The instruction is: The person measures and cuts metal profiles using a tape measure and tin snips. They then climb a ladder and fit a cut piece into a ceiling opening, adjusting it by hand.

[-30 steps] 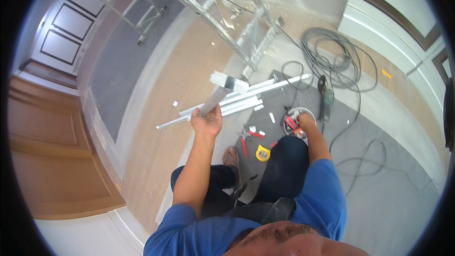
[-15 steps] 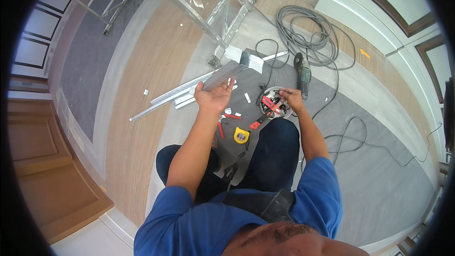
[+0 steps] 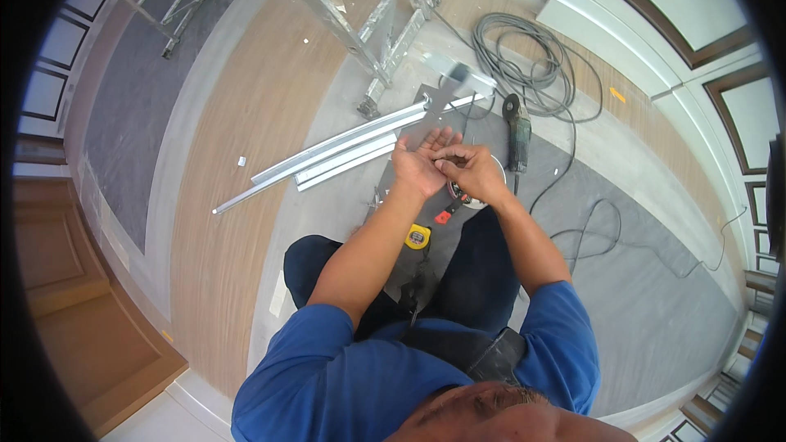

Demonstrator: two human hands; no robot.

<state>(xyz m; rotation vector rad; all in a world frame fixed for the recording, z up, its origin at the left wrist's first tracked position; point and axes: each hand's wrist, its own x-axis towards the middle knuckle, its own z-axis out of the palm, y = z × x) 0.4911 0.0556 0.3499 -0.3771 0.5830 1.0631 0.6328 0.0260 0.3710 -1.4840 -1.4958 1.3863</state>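
My left hand [image 3: 417,168], palm up, supports a grey metal profile [image 3: 440,101], its wider far end raised and slightly blurred. My right hand [image 3: 476,173] pinches at the left palm; whatever is between its fingers is too small to make out. Beneath my hands is a round white container [image 3: 493,195] of small hardware, partly hidden, with a red-handled tool [image 3: 444,215] beside it. A yellow tape measure [image 3: 417,236] lies nearer my knees. Long white metal rails [image 3: 336,155] lie to the left, and a green angle grinder [image 3: 517,135] lies to the right.
An aluminium ladder [image 3: 377,41] stands ahead, another frame [image 3: 164,16] at upper left. Coiled grey cable [image 3: 524,65] and loose leads cover the floor at right. Brown panels [image 3: 82,303] lie along the left edge; white panelled cabinetry [image 3: 688,0] borders the right.
My right hand has come up from the container to my left palm. My left hand has moved rightward with the metal profile, toward the right hand.
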